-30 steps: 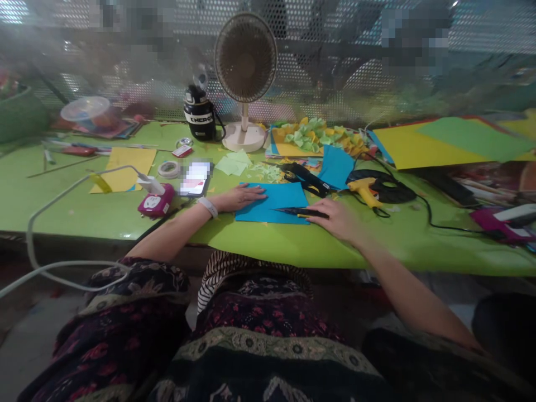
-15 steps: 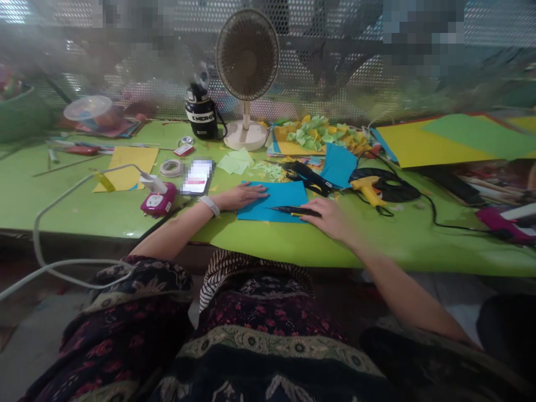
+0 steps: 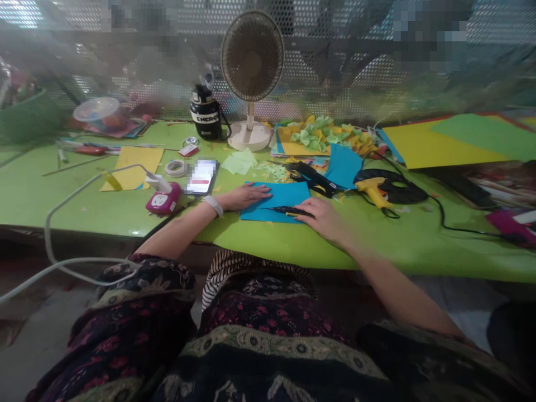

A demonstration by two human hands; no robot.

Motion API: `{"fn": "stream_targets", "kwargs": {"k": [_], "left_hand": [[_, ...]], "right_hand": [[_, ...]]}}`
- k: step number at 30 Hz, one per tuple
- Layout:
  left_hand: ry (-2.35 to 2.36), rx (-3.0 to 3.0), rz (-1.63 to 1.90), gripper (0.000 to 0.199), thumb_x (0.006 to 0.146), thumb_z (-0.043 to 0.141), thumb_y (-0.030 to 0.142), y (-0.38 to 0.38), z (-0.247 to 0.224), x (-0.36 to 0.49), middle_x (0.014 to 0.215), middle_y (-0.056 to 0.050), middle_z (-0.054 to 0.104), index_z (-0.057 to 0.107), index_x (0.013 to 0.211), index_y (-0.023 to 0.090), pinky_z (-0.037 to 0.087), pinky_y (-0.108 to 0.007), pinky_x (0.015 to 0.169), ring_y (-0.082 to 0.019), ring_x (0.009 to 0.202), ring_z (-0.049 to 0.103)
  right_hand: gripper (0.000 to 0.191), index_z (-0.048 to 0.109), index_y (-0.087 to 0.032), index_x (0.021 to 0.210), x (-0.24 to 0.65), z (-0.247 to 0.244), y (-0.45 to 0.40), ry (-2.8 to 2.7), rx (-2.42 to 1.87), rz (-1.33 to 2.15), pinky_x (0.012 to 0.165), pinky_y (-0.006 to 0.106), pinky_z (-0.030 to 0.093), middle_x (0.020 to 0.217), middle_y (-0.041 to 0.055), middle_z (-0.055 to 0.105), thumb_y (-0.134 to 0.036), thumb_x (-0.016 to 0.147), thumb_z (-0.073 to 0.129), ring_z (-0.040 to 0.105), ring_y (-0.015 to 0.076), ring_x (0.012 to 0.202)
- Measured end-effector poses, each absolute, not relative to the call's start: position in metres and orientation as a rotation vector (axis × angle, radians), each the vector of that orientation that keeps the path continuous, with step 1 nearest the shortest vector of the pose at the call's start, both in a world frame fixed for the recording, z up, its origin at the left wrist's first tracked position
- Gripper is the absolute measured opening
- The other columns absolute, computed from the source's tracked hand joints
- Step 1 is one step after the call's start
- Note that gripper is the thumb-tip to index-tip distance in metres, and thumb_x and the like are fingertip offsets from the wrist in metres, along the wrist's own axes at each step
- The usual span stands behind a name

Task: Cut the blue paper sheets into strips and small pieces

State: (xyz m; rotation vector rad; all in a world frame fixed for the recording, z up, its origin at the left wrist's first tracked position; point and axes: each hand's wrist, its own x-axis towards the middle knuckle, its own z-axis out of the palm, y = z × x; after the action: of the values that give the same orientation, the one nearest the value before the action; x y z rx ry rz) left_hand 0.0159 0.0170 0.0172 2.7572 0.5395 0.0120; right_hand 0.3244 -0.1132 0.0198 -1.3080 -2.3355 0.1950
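A sheet of blue paper (image 3: 288, 194) lies flat near the table's front edge. My left hand (image 3: 250, 195) rests flat on its left part, fingers stretched out to the right. In my right hand (image 3: 320, 216), at the sheet's right side, is a slim black pointed tool (image 3: 288, 210) with a yellow part; its exact kind is too small to tell. Its tip points left and lies over the lower half of the paper. Just behind the sheet are a black tool (image 3: 312, 177) and paler green paper scraps (image 3: 270, 170).
A yellow glue gun (image 3: 374, 191) with its cord lies to the right. Leftward are a phone (image 3: 201, 177), a tape roll (image 3: 176, 167) and a purple plug adapter (image 3: 163, 200) with a white cable. A fan (image 3: 252, 58) and black bottle (image 3: 206, 114) stand behind.
The view has shifted slightly, moving the scene to the right. My right hand and the pointed tool have come a little left relative to the blue paper. My left hand stays on the sheet.
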Motion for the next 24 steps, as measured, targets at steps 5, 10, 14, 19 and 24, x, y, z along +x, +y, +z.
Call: {"fn": "stream_targets", "kwargs": {"k": [5, 10, 14, 19, 24], "left_hand": [[0.53, 2.751, 0.034, 0.052, 0.11, 0.026, 0.032, 0.015, 0.018, 0.016, 0.17, -0.002, 0.03, 0.036, 0.161, 0.027, 0.006, -0.042, 0.13, -0.017, 0.16, 0.019], [0.546, 2.737, 0.044, 0.052, 0.11, 0.027, 0.031, 0.015, 0.018, 0.016, 0.169, -0.003, 0.031, 0.036, 0.161, 0.026, 0.008, -0.043, 0.13, -0.018, 0.16, 0.019], [0.545, 2.726, 0.042, 0.052, 0.11, 0.028, 0.031, 0.015, 0.017, 0.017, 0.169, -0.003, 0.031, 0.035, 0.161, 0.027, 0.009, -0.044, 0.13, -0.018, 0.16, 0.019], [0.565, 2.652, 0.117, 0.052, 0.11, 0.032, 0.034, 0.016, 0.018, 0.016, 0.169, -0.002, 0.031, 0.034, 0.162, 0.03, 0.013, -0.046, 0.13, -0.019, 0.159, 0.022], [0.591, 2.536, 0.351, 0.041, 0.102, 0.056, 0.041, 0.023, 0.026, 0.0, 0.161, -0.006, 0.046, 0.064, 0.139, 0.027, 0.031, -0.045, 0.126, -0.024, 0.149, 0.042]], "right_hand": [[0.031, 0.078, -0.028, 0.119, 0.327, 0.02, -0.117, -2.311, -1.301, 0.233, 0.092, 0.05, 0.054, 0.106, 0.0106, 0.072, -0.043, 0.101, 0.057, 0.067, 0.0286, 0.1], [0.028, 0.078, -0.027, 0.118, 0.32, 0.018, -0.111, -2.327, -1.273, 0.222, 0.09, 0.049, 0.055, 0.103, 0.0108, 0.072, -0.038, 0.1, 0.061, 0.067, 0.0283, 0.098], [0.027, 0.078, -0.029, 0.119, 0.318, 0.017, -0.111, -2.335, -1.273, 0.228, 0.089, 0.048, 0.055, 0.102, 0.0097, 0.071, -0.037, 0.099, 0.061, 0.067, 0.028, 0.099], [0.029, 0.078, -0.028, 0.117, 0.32, 0.019, -0.114, -2.31, -1.28, 0.259, 0.089, 0.05, 0.055, 0.103, 0.0105, 0.071, -0.041, 0.1, 0.058, 0.067, 0.0284, 0.097], [0.032, 0.078, -0.028, 0.117, 0.32, 0.02, -0.115, -2.302, -1.288, 0.274, 0.088, 0.05, 0.056, 0.103, 0.0106, 0.07, -0.044, 0.101, 0.056, 0.067, 0.0281, 0.097]]}}
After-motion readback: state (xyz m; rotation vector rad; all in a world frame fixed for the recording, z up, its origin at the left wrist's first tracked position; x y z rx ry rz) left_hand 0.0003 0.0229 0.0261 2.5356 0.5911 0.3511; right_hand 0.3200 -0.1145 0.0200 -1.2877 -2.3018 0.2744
